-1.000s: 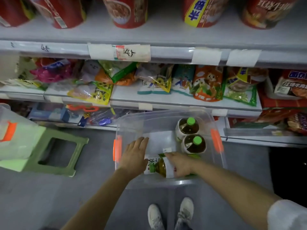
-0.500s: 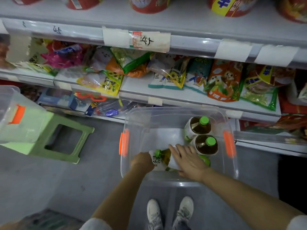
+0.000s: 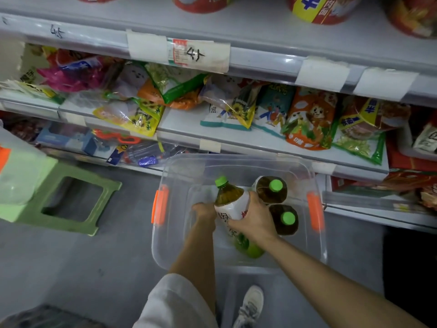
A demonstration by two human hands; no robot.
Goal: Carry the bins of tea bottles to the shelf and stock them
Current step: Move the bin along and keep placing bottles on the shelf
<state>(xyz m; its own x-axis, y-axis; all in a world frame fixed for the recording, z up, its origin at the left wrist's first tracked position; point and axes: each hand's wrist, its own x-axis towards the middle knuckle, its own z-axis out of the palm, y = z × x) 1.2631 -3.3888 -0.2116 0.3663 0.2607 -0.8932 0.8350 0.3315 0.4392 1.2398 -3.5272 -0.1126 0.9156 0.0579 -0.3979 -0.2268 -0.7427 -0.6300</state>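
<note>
Right hand (image 3: 254,222) grasping a tea bottle (image 3: 230,201) tilting over the clear bin (image 3: 238,162), left hand (image 3: 204,210) gripping it from the left, two bottles (image 3: 277,204) standing at right

Bin (image 3: 238,166) before shelf (image 3: 236,138); stool (image 3: 78,204) left (perhaps apart).

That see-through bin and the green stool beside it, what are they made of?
The bin looks like clear, glossy plastic: the floor shows through its walls, and it has orange clip handles. The green stool looks like matte moulded plastic, judging by its even colour and rounded cut-out.
</note>
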